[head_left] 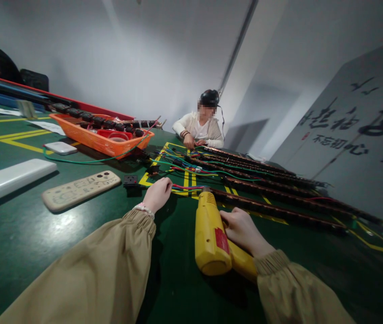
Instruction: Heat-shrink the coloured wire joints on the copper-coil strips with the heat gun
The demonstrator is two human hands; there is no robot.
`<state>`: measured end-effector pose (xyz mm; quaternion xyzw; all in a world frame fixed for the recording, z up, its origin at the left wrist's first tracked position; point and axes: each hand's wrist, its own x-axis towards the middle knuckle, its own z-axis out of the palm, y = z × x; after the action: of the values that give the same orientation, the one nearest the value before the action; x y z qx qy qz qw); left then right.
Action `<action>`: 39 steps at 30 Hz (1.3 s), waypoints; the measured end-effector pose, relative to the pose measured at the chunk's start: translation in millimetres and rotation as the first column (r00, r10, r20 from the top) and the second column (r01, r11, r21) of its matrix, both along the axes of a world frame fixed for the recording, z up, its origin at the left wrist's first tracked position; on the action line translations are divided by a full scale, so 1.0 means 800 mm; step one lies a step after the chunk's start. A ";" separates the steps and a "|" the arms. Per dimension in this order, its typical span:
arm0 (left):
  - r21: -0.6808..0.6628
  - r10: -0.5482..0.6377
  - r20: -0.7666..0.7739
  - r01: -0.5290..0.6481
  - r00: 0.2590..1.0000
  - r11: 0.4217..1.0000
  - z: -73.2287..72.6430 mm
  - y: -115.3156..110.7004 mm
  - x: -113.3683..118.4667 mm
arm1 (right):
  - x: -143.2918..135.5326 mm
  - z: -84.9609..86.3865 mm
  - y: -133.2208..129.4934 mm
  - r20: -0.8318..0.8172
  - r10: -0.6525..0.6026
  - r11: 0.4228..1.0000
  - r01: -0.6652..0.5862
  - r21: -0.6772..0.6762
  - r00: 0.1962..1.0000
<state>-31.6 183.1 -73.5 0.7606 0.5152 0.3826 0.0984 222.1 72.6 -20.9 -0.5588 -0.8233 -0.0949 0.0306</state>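
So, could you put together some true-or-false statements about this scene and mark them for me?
1. The right hand holds a yellow heat gun. True.
2. The left hand holds the beige phone. False: it is closed on the coloured wires; the phone lies on the table.
3. The basket is blue. False: it is orange.
4. Another person is across the table. True.

Phone point(82, 191), patterned back, lenses up; long white block point(18, 180) beside it; black chair point(35, 80), back left; wall lettering point(376, 129), right.
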 end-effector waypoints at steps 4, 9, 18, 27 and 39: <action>0.008 0.004 -0.001 -0.004 1.000 1.000 0.000 0.000 0.000 | 0.001 -0.004 0.003 -0.002 0.020 1.000 -0.020 -0.008 1.000; 0.018 0.000 -0.004 0.000 1.000 1.000 -0.002 0.002 0.000 | -0.003 -0.006 0.005 -0.025 0.029 1.000 -0.029 -0.007 0.999; -0.008 0.006 -0.025 -0.006 1.000 1.000 0.000 0.000 0.000 | -0.053 -0.011 0.021 -0.026 0.186 0.983 -0.185 0.018 0.982; -0.029 0.016 -0.043 -0.017 0.999 0.999 0.000 0.003 0.000 | -0.076 -0.007 0.021 -0.010 0.241 0.971 -0.241 0.014 0.971; -0.025 -0.002 0.003 0.002 1.000 1.000 0.000 0.000 -0.004 | -0.067 -0.005 0.020 -0.060 0.230 0.972 -0.233 -0.039 0.971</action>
<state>-34.6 183.0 -73.6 0.7592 0.5191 0.3772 0.1087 168.8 88.4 -25.2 -0.4618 -0.8837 -0.0562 0.0512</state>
